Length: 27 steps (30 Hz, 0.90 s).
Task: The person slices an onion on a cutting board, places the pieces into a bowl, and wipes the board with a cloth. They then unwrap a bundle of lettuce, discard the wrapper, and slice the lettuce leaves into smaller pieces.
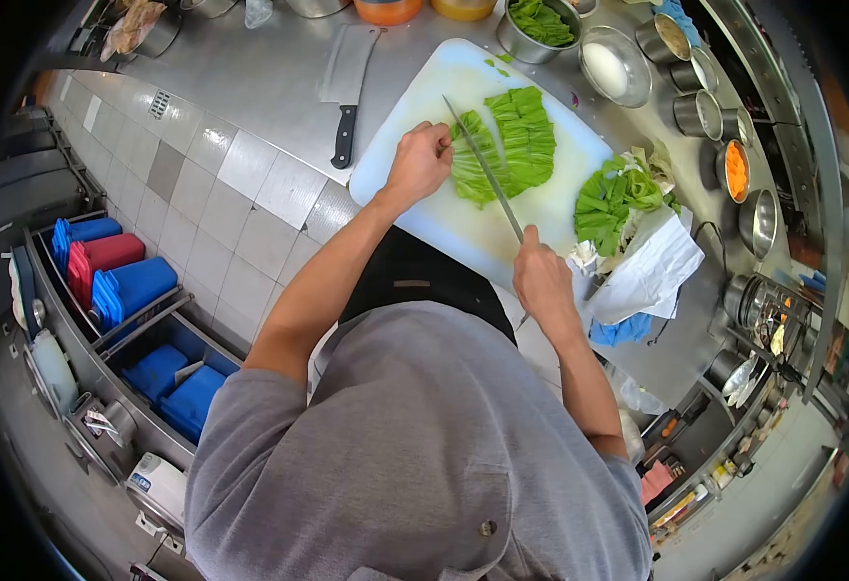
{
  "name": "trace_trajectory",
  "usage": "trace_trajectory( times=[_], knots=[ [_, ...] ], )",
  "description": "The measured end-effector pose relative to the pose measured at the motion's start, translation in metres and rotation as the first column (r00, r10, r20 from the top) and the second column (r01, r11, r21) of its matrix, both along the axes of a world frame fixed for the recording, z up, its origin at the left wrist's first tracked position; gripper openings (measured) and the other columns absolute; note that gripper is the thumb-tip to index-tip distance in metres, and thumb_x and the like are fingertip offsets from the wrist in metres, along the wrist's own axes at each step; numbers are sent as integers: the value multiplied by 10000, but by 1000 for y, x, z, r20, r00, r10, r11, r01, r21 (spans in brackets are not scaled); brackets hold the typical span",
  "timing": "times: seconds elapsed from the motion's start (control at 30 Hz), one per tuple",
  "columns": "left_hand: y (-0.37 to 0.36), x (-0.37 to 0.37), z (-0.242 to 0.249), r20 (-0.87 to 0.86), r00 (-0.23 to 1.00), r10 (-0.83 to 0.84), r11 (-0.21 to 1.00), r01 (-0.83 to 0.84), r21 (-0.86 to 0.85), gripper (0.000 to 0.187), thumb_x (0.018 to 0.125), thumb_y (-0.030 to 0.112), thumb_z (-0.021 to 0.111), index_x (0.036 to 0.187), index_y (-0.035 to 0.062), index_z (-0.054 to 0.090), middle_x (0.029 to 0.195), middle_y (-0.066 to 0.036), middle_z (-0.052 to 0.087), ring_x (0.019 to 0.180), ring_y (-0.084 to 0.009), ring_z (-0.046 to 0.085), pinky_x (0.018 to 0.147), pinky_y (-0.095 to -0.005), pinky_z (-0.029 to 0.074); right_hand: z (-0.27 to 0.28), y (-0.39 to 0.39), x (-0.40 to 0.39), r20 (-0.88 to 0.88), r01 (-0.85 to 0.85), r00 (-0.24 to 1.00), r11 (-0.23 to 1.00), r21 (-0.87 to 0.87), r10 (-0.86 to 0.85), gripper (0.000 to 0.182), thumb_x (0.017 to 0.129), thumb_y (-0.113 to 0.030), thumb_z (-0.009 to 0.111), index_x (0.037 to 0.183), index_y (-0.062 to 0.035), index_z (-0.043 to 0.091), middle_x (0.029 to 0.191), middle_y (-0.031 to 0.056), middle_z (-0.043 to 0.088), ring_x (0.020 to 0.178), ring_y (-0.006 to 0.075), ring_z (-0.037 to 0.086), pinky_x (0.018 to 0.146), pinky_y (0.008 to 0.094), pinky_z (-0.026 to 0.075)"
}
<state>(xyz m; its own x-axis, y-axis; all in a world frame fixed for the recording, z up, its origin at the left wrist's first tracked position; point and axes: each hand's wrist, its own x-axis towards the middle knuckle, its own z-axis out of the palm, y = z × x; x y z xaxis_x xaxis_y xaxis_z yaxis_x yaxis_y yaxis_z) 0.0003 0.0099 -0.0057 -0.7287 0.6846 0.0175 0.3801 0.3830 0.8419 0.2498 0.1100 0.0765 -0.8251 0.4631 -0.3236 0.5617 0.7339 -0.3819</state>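
Observation:
My right hand (544, 276) is wrapped round the handle of a long knife (487, 172). The blade points away and to the left, lying across green lettuce leaves (475, 160) on a white cutting board (424, 92). To the blade's right is a second stack of cut leaves (524, 136), with a narrow gap between the two parts. My left hand (423, 163) is closed, fingers curled, at the left edge of the leaves; whether it pinches a leaf is hidden. More loose lettuce (613, 208) is heaped at the board's right corner.
A cleaver (349, 73) with a black handle lies left of the board. White paper (652, 261) is at the right. Metal bowls, including one of greens (541, 29), one of orange pieces (734, 172) and one holding something white (606, 70), line the back and right.

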Motion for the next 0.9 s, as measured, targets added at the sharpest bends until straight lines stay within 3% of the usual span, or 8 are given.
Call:
trace_trajectory(
  times=[0.17, 0.27, 0.37, 0.47, 0.57, 0.7, 0.77, 0.9],
  knots=[
    [-1, 0, -6, -30, 999, -11, 1000, 12, 18, 131, 844, 15, 762, 902, -30, 653, 845, -159, 654, 703, -272, 660, 648, -382, 542, -54, 3, -30, -177, 9, 984, 999, -37, -15, 260, 1004, -102, 538, 1210, 52, 496, 822, 295, 667, 769, 508, 660, 684, 601, 509],
    [-11, 6, 1, 95, 995, -38, 999, 37, 11, 348, 821, 125, 850, 1104, 17, 679, 1032, -155, 668, 897, -293, 676, 797, -421, 542, -49, 18, -25, -246, 70, 965, 994, -80, -88, 267, 1009, -112, 554, 1216, 47, 503, 807, 296, 662, 754, 506, 662, 667, 600, 507],
    [-37, 25, 27, -267, 951, -156, 987, 139, -79, 782, 755, 329, 921, 1409, 76, 577, 1361, -173, 565, 1224, -363, 567, 1025, -538, 442, -36, 26, 9, -259, 241, 937, 970, -12, -236, 256, 1001, -111, 562, 1219, 12, 509, 798, 290, 664, 726, 506, 662, 642, 594, 514],
    [-44, 33, 9, -307, 908, -284, 955, 241, -172, 1123, 673, 431, 962, 1581, 109, 385, 1592, -197, 373, 1468, -411, 345, 1195, -555, 280, -26, 46, 37, -173, 328, 937, 934, 143, -303, 262, 977, -98, 580, 1213, 1, 526, 783, 276, 668, 708, 485, 672, 624, 576, 528],
    [-26, 33, -2, -362, 893, -268, 963, 239, -124, 1209, 646, 457, 971, 1606, 84, 338, 1653, -256, 277, 1532, -452, 259, 1233, -567, 257, -49, 51, 46, -145, 254, 965, 925, 283, -220, 301, 933, -72, 603, 1221, -24, 531, 769, 258, 668, 706, 436, 700, 621, 562, 552],
    [1, 26, -2, -356, 885, -301, 953, 291, -82, 1274, 619, 495, 972, 1635, 136, 291, 1684, -276, 190, 1555, -485, 194, 1262, -596, 201, -41, 13, 32, -101, 228, 971, 966, 122, -216, 232, 975, -90, 575, 1192, -15, 540, 750, 283, 653, 709, 485, 667, 651, 588, 522],
    [11, 23, 0, -368, 866, -338, 940, 330, -88, 1279, 619, 523, 963, 1637, 143, 288, 1692, -279, 164, 1560, -494, 175, 1270, -600, 182, -40, 1, 33, -185, 209, 960, 978, -15, -208, 247, 979, -90, 570, 1207, -2, 533, 743, 292, 642, 721, 499, 658, 670, 592, 512],
    [25, 18, 3, -456, 821, -343, 935, 344, -84, 1135, 687, 522, 916, 1601, 144, 358, 1624, -233, 322, 1487, -447, 319, 1202, -577, 298, -19, -9, 27, -123, 272, 938, 909, -317, -323, 199, 995, -107, 552, 1143, 18, 509, 789, 308, 650, 788, 528, 652, 712, 610, 486]
  ],
)
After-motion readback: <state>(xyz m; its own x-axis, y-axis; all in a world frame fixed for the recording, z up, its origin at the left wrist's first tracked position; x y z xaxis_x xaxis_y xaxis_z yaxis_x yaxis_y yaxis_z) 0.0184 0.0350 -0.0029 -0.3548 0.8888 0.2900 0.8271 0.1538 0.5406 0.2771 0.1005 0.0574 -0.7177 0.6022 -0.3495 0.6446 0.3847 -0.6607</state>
